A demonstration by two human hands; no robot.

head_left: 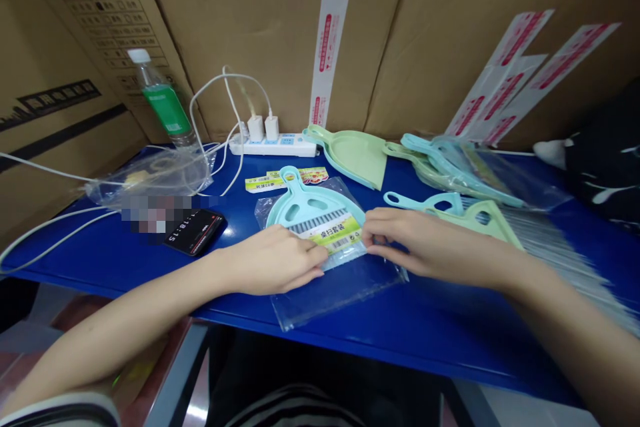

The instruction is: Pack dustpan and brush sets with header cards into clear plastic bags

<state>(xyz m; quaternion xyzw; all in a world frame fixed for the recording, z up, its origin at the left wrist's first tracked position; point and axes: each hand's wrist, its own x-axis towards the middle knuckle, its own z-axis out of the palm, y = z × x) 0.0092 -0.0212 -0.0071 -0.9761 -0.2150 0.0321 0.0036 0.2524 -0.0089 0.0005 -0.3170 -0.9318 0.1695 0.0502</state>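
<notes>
A light blue dustpan lies on the table in a clear plastic bag, its handle pointing away from me. A small brush with grey bristles rests across the pan. Over the bristles is a yellow-and-white label card. My left hand is closed at the card's lower left, its curled fingers gripping the bag there. At the card's right end, my right hand pinches the bag's edge between thumb and fingers. The bag's loose front part spreads toward me. Some fingertips are hidden.
More label cards lie behind the bag. Green dustpans, bagged sets, loose brushes and a stack of clear bags lie right. Leftward are a phone, power strip, cables and bottle. Cardboard boxes stand behind.
</notes>
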